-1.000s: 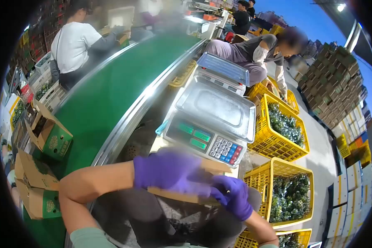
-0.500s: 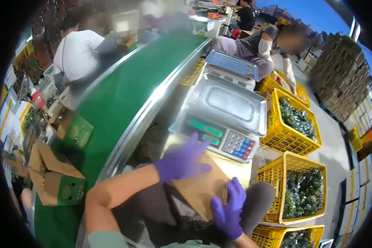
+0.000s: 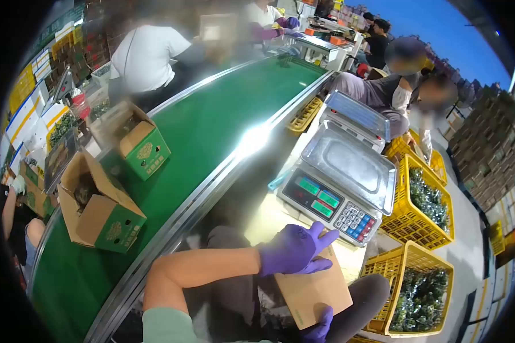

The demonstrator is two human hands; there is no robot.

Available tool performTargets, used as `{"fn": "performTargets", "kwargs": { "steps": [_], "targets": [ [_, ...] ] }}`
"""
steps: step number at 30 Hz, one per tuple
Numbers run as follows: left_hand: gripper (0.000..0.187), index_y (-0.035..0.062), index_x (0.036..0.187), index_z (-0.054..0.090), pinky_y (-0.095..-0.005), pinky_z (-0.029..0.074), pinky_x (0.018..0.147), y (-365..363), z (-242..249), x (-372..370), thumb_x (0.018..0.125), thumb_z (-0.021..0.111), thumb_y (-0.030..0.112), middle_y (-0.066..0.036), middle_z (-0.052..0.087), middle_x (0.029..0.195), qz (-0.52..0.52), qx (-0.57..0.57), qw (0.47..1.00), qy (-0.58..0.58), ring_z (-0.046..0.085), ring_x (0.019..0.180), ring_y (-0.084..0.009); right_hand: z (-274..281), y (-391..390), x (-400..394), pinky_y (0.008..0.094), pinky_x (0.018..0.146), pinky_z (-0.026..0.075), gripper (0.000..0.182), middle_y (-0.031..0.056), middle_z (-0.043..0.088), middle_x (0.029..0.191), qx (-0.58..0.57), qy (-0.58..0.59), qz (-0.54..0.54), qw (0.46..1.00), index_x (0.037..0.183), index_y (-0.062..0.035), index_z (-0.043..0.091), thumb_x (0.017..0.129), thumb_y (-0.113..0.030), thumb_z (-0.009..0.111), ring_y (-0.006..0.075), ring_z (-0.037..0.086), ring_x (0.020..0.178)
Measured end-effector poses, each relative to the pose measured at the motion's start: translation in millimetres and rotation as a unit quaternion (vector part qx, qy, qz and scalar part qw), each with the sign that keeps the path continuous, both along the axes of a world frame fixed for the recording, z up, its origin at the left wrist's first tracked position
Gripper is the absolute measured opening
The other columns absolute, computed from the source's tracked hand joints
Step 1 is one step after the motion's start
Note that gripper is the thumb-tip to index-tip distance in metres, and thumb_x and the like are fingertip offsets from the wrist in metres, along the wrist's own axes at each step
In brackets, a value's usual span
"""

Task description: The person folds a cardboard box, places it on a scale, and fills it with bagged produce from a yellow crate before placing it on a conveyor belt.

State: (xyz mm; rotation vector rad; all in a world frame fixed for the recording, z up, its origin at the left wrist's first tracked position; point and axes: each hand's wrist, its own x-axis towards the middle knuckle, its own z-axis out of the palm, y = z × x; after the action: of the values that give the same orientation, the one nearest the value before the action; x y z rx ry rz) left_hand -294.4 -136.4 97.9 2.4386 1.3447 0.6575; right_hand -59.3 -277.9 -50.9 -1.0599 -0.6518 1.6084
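Observation:
A flat-faced brown cardboard box is held tilted over my lap, between both purple-gloved hands. My left hand grips its upper edge, thumb across the face and fingers along the rim. At the lower edge my right hand has its thumb on the box; its other fingers are hidden behind the box or below the frame. Just beyond stands a digital scale with lit green displays, a keypad and a bare metal pan.
A green conveyor belt runs along my left, carrying open cardboard boxes. Yellow crates of dark, glossy small items line my right. Behind my scale is a second scale. People work on both sides, and cartons are stacked far right.
The view has swung, so the scale and crates appear farther right. My left hand has gone from spread and blurred to gripping the box's upper edge. My right hand sits lower in view.

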Motion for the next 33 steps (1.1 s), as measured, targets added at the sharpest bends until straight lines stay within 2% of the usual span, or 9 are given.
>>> {"fn": "performTargets", "kwargs": {
  "steps": [6, 8, 13, 15, 17, 20, 23, 28, 33],
  "targets": [
    [0.074, 0.0049, 0.142, 0.037, -0.0474, 0.051, 0.072, -18.5, 73.2, -23.6, 0.085, 0.063, 0.044, -0.025, 0.047, 0.128, 0.065, 0.021, 0.997, -0.028, 0.064, 0.083, -0.0393, 85.7, 54.6, -35.5, 0.0448, 0.106, 0.037, 0.078, 0.0176, 0.042, 0.138, 0.034, 0.159, 0.066, 0.984, 0.143, -0.0003, 0.024, 0.087, -0.041, 0.059, 0.0328, 0.045, 0.125],
    [0.070, 0.0049, 0.138, 0.044, -0.0516, 0.045, 0.088, -34.9, 103.7, -37.9, 0.083, 0.064, 0.045, -0.025, 0.044, 0.136, 0.139, 0.306, 0.940, -0.061, 0.060, 0.101, -0.0385, 92.2, 74.0, -45.6, 0.0502, 0.106, 0.039, 0.081, 0.0172, 0.042, 0.142, 0.044, 0.135, 0.058, 0.988, 0.144, -0.0012, 0.028, 0.086, -0.046, 0.062, 0.0359, 0.047, 0.125],
    [0.048, 0.0115, 0.116, 0.065, -0.0558, 0.031, 0.099, -62.6, 88.3, -20.1, 0.081, 0.064, 0.044, -0.018, 0.052, 0.128, 0.194, 0.368, 0.889, -0.191, 0.054, 0.110, -0.0392, 149.1, 186.6, -159.8, 0.0405, 0.101, 0.042, 0.065, 0.0143, 0.049, 0.131, 0.080, 0.206, 0.239, 0.946, 0.138, -0.0001, 0.036, 0.094, -0.045, 0.052, 0.0279, 0.051, 0.117],
    [0.054, 0.0112, 0.130, 0.057, -0.0626, 0.033, 0.096, -64.0, 79.4, -22.2, 0.085, 0.058, 0.041, -0.018, 0.046, 0.136, 0.194, 0.342, 0.892, -0.225, 0.045, 0.122, -0.0389, 157.6, 237.8, -219.5, 0.0382, 0.098, 0.043, 0.061, 0.0130, 0.049, 0.126, 0.115, 0.167, 0.265, 0.942, 0.136, 0.0003, 0.039, 0.094, -0.041, 0.055, 0.0246, 0.052, 0.113],
    [0.051, 0.0091, 0.131, 0.055, -0.0572, 0.028, 0.105, -49.5, 68.6, -24.9, 0.086, 0.060, 0.030, -0.020, 0.046, 0.138, 0.206, 0.446, 0.838, -0.237, 0.042, 0.129, -0.0392, 155.4, 286.1, -281.5, 0.0360, 0.095, 0.044, 0.056, 0.0118, 0.050, 0.122, 0.160, 0.102, 0.282, 0.940, 0.133, 0.0007, 0.042, 0.094, -0.037, 0.057, 0.0214, 0.053, 0.109],
    [0.051, 0.0083, 0.132, 0.053, -0.0607, 0.029, 0.102, -47.9, 65.7, -38.7, 0.087, 0.058, 0.032, -0.021, 0.044, 0.140, 0.208, 0.355, 0.881, -0.235, 0.041, 0.129, -0.0413, 126.9, 354.1, -395.7, 0.0380, 0.094, 0.043, 0.069, 0.0187, 0.047, 0.122, 0.227, -0.120, 0.281, 0.925, 0.126, 0.0060, 0.045, 0.089, -0.049, 0.062, 0.0240, 0.053, 0.109],
    [0.047, 0.0114, 0.116, 0.064, -0.0571, 0.030, 0.099, -31.3, 59.2, -43.6, 0.081, 0.064, 0.044, -0.019, 0.052, 0.128, 0.241, 0.328, 0.891, -0.203, 0.053, 0.111, -0.0398, 43.7, 428.9, -479.7, 0.0393, 0.088, 0.047, 0.074, 0.0198, 0.047, 0.123, 0.211, -0.096, 0.305, 0.924, 0.127, 0.0072, 0.044, 0.088, -0.053, 0.062, 0.0245, 0.055, 0.108],
    [0.060, -0.0010, 0.125, 0.053, -0.0596, 0.030, 0.102, -31.9, 54.9, -44.1, 0.081, 0.065, 0.040, -0.027, 0.043, 0.134, 0.201, 0.289, 0.928, -0.123, 0.043, 0.123, -0.0454, 126.3, 365.1, -315.3, 0.0369, 0.087, 0.049, 0.073, 0.0210, 0.059, 0.117, 0.404, -0.208, 0.346, 0.821, 0.134, 0.0087, 0.042, 0.089, -0.045, 0.063, 0.0242, 0.061, 0.102],
    [0.056, -0.0035, 0.127, 0.047, -0.0585, 0.028, 0.107, -26.8, 52.1, -28.6, 0.082, 0.058, 0.027, -0.030, 0.041, 0.137, 0.183, 0.254, 0.947, -0.075, 0.040, 0.126, -0.0489, 179.4, 323.5, -53.8, 0.0281, 0.086, 0.050, 0.049, 0.0160, 0.061, 0.118, 0.364, -0.266, 0.166, 0.877, 0.132, 0.0013, 0.050, 0.091, -0.020, 0.065, 0.0180, 0.060, 0.104]
  ]
}}
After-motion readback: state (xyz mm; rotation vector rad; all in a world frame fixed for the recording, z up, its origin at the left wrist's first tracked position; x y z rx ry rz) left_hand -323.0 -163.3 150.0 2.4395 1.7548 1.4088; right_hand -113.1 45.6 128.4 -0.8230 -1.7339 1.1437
